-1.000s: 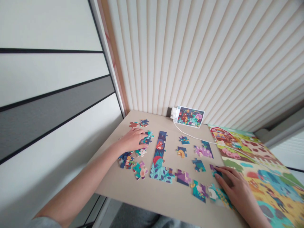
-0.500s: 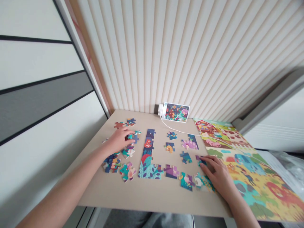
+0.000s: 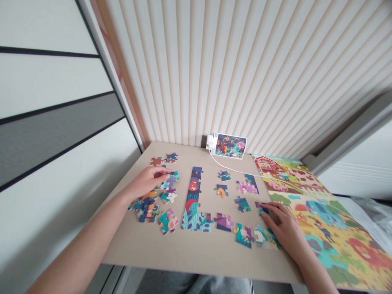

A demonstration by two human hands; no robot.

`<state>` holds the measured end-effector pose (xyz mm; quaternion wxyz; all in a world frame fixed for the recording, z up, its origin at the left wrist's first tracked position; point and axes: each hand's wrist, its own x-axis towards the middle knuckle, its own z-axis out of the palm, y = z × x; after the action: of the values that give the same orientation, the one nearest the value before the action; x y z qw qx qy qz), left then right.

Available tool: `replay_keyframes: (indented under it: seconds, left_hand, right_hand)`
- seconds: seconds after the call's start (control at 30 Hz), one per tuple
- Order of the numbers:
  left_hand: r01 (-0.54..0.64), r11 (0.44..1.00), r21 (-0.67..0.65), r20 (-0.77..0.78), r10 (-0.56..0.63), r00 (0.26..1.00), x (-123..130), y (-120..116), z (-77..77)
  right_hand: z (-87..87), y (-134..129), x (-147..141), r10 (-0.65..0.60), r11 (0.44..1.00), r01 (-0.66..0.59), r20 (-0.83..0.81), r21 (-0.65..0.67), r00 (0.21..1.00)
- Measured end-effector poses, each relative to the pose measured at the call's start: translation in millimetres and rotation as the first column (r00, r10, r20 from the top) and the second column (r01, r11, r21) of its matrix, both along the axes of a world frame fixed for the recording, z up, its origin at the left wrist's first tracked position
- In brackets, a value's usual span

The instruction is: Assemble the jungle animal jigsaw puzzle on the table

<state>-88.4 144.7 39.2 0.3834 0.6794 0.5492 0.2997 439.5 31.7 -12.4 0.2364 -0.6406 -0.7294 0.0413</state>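
Jigsaw pieces (image 3: pixel 169 182) under my left grip (image 3: pixel 146 182), on the tabletop (image 3: pixel 196 255).
Sorting seems in hand: the left grip curls over them, clamped or not I can't tell; my right grip (image 3: pixel 283 228) lies spread, touching a blue piece (image 3: pixel 260 208). Next calls for fitting one piece.

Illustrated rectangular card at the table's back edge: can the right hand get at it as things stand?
Probably yes: between the right hand and the illustrated card lie only flat jigsaw pieces and a thin white cable, nothing tall, though it must stretch across the beige board.
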Motion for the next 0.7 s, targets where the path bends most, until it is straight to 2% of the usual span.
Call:
replay_keyframes:
  seconds: [0.1,0.2,0.33,0.47,0.7]
  left_hand:
    - [0.067,0.984,-0.166,0.066,-0.057,0.996,-1,-7,8.7]
    - [0.139,0.959,-0.247,0.154,-0.102,0.983,4,-12,13.4]
    - [0.206,0.948,-0.244,0.28,-0.134,0.95,15,-15,10.7]
    - [0.208,0.954,-0.218,0.368,-0.117,0.922,27,-17,4.7]
    - [0.155,0.97,-0.185,0.388,-0.073,0.919,36,-21,7.5]
  right_hand:
    - [-1.6,0,1,-0.004,1.0,0.004,0.002,0.008,1.0]
    - [-3.4,1,3,-0.004,1.0,0.004,0.009,0.013,1.0]
    - [-5.2,2,5,0.0,1.0,0.0,0.02,0.013,1.0]
    - [-5.9,2,6,-0.002,1.0,0.001,0.028,0.016,1.0]
    - [-7.8,2,7,-0.009,1.0,0.009,0.025,0.026,1.0]
